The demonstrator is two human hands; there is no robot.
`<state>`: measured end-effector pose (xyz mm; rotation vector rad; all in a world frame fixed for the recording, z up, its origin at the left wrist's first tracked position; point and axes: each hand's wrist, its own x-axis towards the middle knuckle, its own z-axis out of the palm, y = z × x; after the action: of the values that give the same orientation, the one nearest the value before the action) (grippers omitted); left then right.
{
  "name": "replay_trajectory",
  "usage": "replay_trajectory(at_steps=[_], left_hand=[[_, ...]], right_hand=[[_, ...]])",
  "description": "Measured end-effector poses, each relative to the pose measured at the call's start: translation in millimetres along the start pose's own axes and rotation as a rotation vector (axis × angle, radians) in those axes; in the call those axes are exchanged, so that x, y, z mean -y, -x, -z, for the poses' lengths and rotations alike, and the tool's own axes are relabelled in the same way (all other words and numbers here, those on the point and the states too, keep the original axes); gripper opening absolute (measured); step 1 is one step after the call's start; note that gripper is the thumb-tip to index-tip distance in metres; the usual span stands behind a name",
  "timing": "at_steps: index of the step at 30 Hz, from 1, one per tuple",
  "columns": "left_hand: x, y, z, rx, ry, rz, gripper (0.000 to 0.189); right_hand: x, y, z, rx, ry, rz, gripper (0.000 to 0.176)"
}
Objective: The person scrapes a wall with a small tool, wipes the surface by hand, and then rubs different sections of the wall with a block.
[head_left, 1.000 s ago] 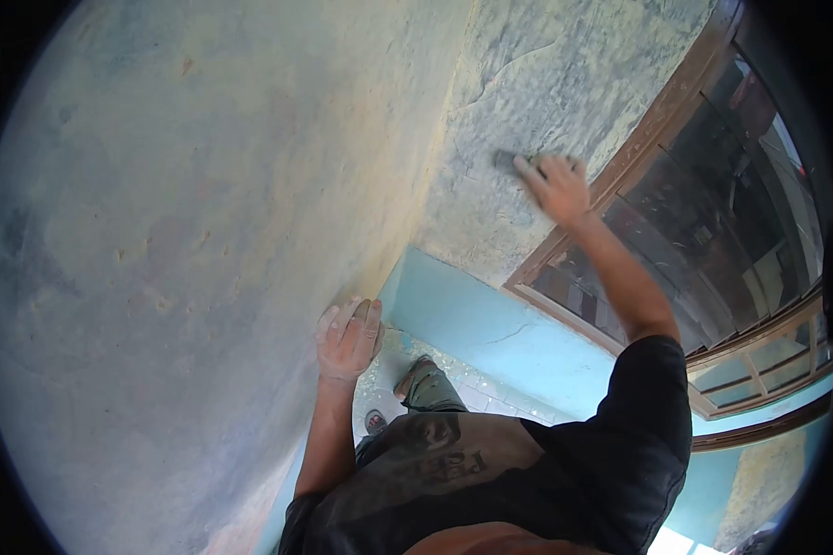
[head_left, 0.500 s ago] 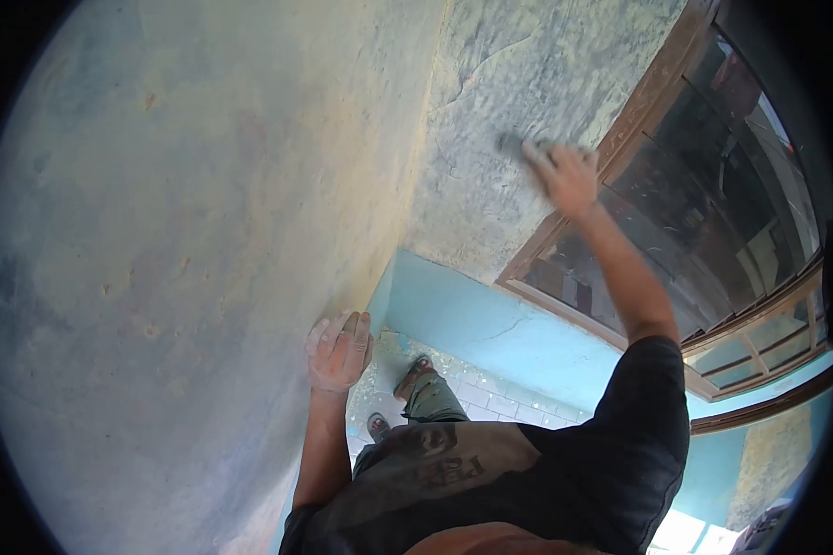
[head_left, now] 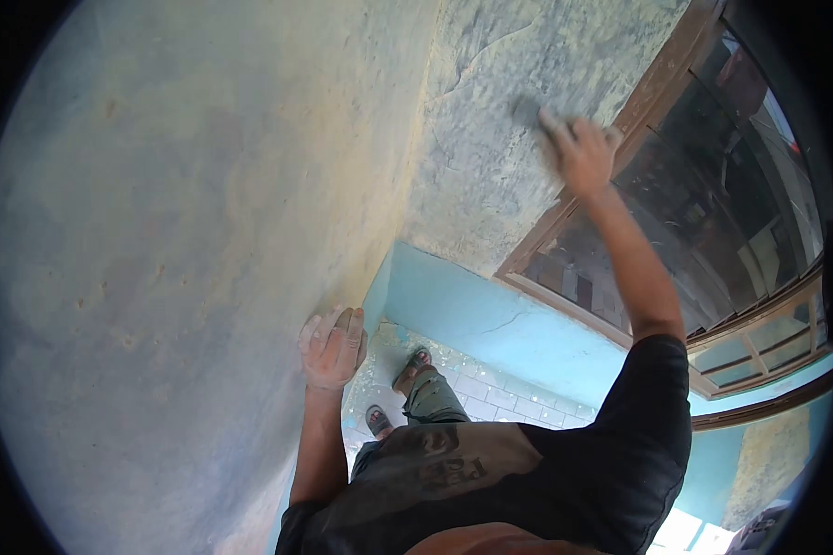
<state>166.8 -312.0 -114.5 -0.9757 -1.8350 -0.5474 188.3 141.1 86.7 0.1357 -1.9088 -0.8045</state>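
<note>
My right hand [head_left: 587,159] is at the rough, patchy grey-and-yellow wall section [head_left: 491,176] beside the window. Its fingers press a small dark grey flat piece [head_left: 528,113] against that surface; motion blurs it, so I cannot make out its exact kind. Whitish dust covers my left hand [head_left: 333,347], which leans with its fingers laid along the large pale plastered wall [head_left: 204,231], low down by the corner. I see nothing held in the left hand.
A brown wooden window frame [head_left: 565,301] with dark glass [head_left: 685,203] borders the rough section on the right. Below runs a light blue painted wall band [head_left: 463,296] with a crack. My sandalled feet stand on speckled paving [head_left: 477,388].
My right hand has moved slightly up and to the right across the rough wall with the dark piece. The left hand stays against the wall; the view has shifted a little.
</note>
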Motion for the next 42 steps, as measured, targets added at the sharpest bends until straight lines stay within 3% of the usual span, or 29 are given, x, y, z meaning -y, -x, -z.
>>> replay_trajectory(at_steps=[2,3,5,7,10,13,14,15,18,19,21,23,25,26,29,31,32,33,36,38,39,40,41,42], left_hand=[[-3.6,3.2,1.4,0.024,-0.009,0.006,0.034],[-1.0,2.2,0.7,0.024,-0.031,0.005,0.034],[-3.4,0.3,1.8,0.027,-0.027,0.017,0.035],[-4.1,-1.0,0.1,0.012,-0.034,0.031,0.036],[-7.2,-0.2,1.5,0.007,-0.029,0.066,0.033],[-0.9,-3.9,3.6,0.044,0.01,0.045,0.033],[-1.6,-1.7,4.7,0.045,0.01,0.038,0.033],[-1.9,-0.8,3.8,0.043,0.012,0.033,0.034],[-1.8,0.0,4.7,0.054,-0.011,0.026,0.036],[-1.9,-1.4,3.7,0.067,-0.006,0.021,0.036],[-3.6,-0.4,3.4,0.045,-0.051,0.033,0.034],[-3.6,-0.7,0.4,0.047,-0.055,0.027,0.034],[-3.7,1.7,5.9,0.063,-0.061,0.032,0.034],[-4.4,-0.1,7.3,0.081,-0.033,0.038,0.034],[0.4,-3.6,6.9,0.086,-0.016,0.03,0.034],[-1.6,0.3,10.5,0.092,0.009,0.023,0.034],[-3.8,1.1,10.9,0.089,0.001,0.036,0.034],[-4.1,-1.9,7.3,0.074,-0.012,0.043,0.035],[-8.1,-1.2,4.6,0.049,-0.028,0.079,0.036],[-8.0,0.8,2.1,0.031,-0.014,0.084,0.037],[-6.7,1.9,2.2,0.04,0.01,0.093,0.038],[-7.4,3.1,6.3,0.024,0.007,0.101,0.038],[-6.5,-0.3,5.8,0.045,0.029,0.094,0.038],[-5.9,-2.0,7.2,0.073,0.05,0.085,0.039]], right_hand=[[-72.4,-89.2,4.1,-0.34,0.129,-0.036,0.039],[-81.3,-96.4,-2.6,-0.388,0.213,-0.049,0.038],[-31.5,-58.0,-4.6,-0.366,0.263,-0.201,0.039],[38.5,43.3,-37.7,-0.146,0.073,-0.153,0.042],[127.1,190.5,-42.6,0.369,-0.174,0.268,0.042],[117.0,176.8,-37.6,0.385,-0.182,0.252,0.041],[89.4,159.8,-53.7,0.324,-0.156,0.199,0.043],[58.2,100.3,-40.3,0.102,-0.068,0.115,0.046],[-39.4,-52.9,-7.1,-0.23,0.126,-0.082,0.035],[-56.9,-62.1,-16.0,-0.319,0.199,-0.066,0.037],[-10.5,-28.4,-17.4,-0.323,0.175,-0.223,0.037],[58.8,67.0,-40.2,-0.109,0.068,-0.139,0.034],[122.7,177.3,-49.0,0.312,-0.143,0.143,0.04],[142.3,212.2,-50.0,0.42,-0.17,0.227,0.042],[121.6,185.8,-56.7,0.356,-0.185,0.143,0.045],[57.9,83.2,-49.4,0.035,0.011,0.029,0.043],[24.3,15.7,-23.8,-0.005,0.051,-0.043,0.039],[-18.5,-31.9,-26.9,-0.212,0.016,-0.078,0.04],[-31.5,-49.5,-26.7,-0.284,0.207,-0.199,0.039],[43.9,35.3,-37.8,-0.11,0.096,-0.178,0.041],[78.8,103.3,-56.7,0.113,0.071,0.003,0.045],[112.7,159.8,-55.6,0.404,-0.144,0.15,0.052],[126.5,195.1,-51.9,0.511,-0.217,0.296,0.052],[118.8,178.4,-49.4,0.498,-0.203,0.307,0.052]])
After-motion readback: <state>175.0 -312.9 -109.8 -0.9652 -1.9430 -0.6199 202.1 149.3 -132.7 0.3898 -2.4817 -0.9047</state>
